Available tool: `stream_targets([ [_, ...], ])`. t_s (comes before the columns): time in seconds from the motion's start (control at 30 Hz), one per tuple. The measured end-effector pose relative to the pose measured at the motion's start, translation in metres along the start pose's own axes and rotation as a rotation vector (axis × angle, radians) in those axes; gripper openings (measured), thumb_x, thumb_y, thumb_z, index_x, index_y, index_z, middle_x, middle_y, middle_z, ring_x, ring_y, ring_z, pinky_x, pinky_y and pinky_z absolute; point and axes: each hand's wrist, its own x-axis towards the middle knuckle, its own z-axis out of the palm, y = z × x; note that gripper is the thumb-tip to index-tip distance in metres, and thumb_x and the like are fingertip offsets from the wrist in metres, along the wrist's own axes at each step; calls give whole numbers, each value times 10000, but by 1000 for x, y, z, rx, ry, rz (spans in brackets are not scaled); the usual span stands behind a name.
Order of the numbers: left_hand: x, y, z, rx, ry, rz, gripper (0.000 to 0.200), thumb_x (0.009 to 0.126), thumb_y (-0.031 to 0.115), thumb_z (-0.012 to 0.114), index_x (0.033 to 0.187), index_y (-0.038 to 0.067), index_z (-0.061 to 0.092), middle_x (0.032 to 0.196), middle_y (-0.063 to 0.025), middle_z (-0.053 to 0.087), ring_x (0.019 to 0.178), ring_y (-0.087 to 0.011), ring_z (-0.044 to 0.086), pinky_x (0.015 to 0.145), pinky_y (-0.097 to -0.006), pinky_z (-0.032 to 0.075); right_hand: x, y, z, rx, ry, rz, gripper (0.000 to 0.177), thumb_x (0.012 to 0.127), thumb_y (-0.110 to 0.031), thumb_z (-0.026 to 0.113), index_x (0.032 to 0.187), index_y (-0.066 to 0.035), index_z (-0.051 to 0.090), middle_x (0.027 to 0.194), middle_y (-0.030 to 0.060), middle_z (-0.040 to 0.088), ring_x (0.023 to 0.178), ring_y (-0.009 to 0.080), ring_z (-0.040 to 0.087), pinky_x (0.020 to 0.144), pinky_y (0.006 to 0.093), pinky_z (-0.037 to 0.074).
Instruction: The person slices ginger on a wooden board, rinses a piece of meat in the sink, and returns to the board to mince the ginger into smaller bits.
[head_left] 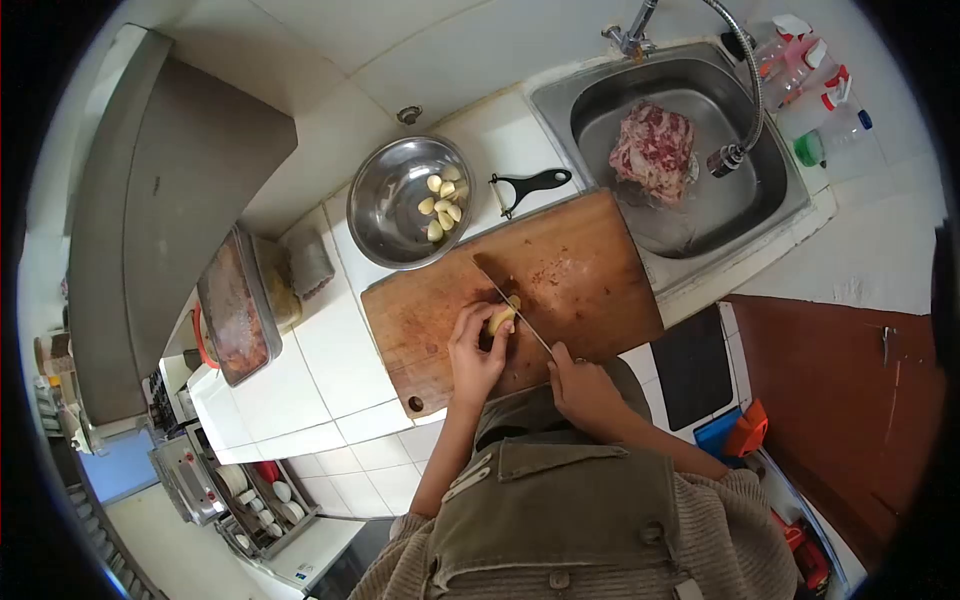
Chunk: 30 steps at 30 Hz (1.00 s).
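- Two hands are meeting over the wooden board (600, 290), which is lying on the white tiled bench (325, 370).
- The left hand (478, 350) is holding a yellow piece (498, 322), perhaps a peeled potato, between thumb and fingers, narrow around it, over the middle of the board.
- The right hand (582, 388) is closing around the handle of the knife (490, 273), whose blade is slanting across the board and touching the yellow piece.
- The metal bowl (372, 215) is sitting just beyond the board, holding several pale pieces (443, 205).
- The black peeler (541, 183) is lying between the bowl and the sink (785, 195).
- A slab of raw meat (655, 150) is resting in the sink, with the spray head (725, 160) hanging near it.
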Motion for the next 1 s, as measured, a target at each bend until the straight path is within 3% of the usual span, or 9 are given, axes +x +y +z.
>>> stream_targets([
  [0.23, -3, 3, -13, 55, -40, 35, 190, 841, 41, 675, 1028, 20, 648, 1026, -149, 645, 961, -300, 637, 838, -366, 505, -19, 6, -8, 26, -6, 143, 168, 1007, -198, 424, 1046, -40, 382, 709, 272, 599, 693, 493, 610, 628, 573, 475],
  [0.33, -3, 3, -20, 106, -108, 87, 205, 837, 34, 672, 1041, 34, 650, 1025, -150, 621, 970, -316, 632, 833, -366, 510, -22, 14, -8, 23, 92, 46, 170, 1007, -197, 429, 1046, -39, 381, 707, 274, 595, 681, 489, 607, 596, 570, 468],
  [0.4, -2, 3, -21, 135, -145, 133, 220, 834, 33, 675, 1052, 48, 655, 1022, -155, 602, 966, -332, 632, 832, -367, 516, -22, 7, -18, 69, 73, 95, 172, 1001, -196, 443, 1046, -42, 382, 731, 288, 597, 682, 503, 594, 595, 587, 450],
  [0.5, -6, -1, -21, 188, -132, 184, 212, 859, 39, 671, 1068, 31, 637, 1040, -125, 614, 980, -288, 639, 852, -350, 520, -25, 7, -21, 115, 69, 137, 176, 994, -194, 461, 1049, -47, 382, 750, 302, 597, 689, 521, 581, 596, 604, 430],
  [0.57, -9, -14, -20, -348, -158, -171, 216, 897, 47, 654, 1103, 17, 598, 1088, -97, 627, 973, -232, 647, 875, -336, 528, -27, 11, -20, 114, 91, 131, 177, 993, -193, 466, 1050, -49, 381, 746, 302, 596, 694, 524, 579, 598, 605, 428],
  [0.63, -9, -22, -23, -461, -156, -187, 207, 936, 42, 608, 1135, 13, 559, 1116, -87, 633, 952, -190, 649, 871, -321, 537, -30, 13, -19, 83, 177, 28, 166, 1001, -184, 448, 1038, -37, 382, 671, 268, 588, 620, 495, 589, 545, 569, 447],
  [0.7, -3, 1, -33, -985, -169, -479, 209, 937, 6, 584, 1143, 24, 549, 1094, -98, 637, 930, -188, 655, 849, -308, 536, -32, 12, -19, 71, 183, 27, 169, 999, -185, 452, 1036, -35, 385, 674, 268, 592, 619, 490, 593, 544, 570, 448],
  [0.73, -3, 2, -33, -1032, -190, -443, 206, 942, -7, 564, 1146, 23, 548, 1077, -91, 635, 938, -180, 650, 830, -301, 534, -33, 12, -19, 61, 187, 29, 171, 997, -186, 456, 1035, -33, 388, 677, 268, 595, 619, 486, 597, 542, 571, 449],
  [1.0, 2, -10, -21, -619, -188, -365, 219, 936, 55, 633, 1145, 5, 594, 1081, -77, 641, 937, -141, 644, 768, -269, 555, -40, 7, -15, -89, 134, 17, 155, 981, -210, 477, 1040, -77, 423, 703, 250, 622, 665, 459, 644, 583, 551, 516],
])
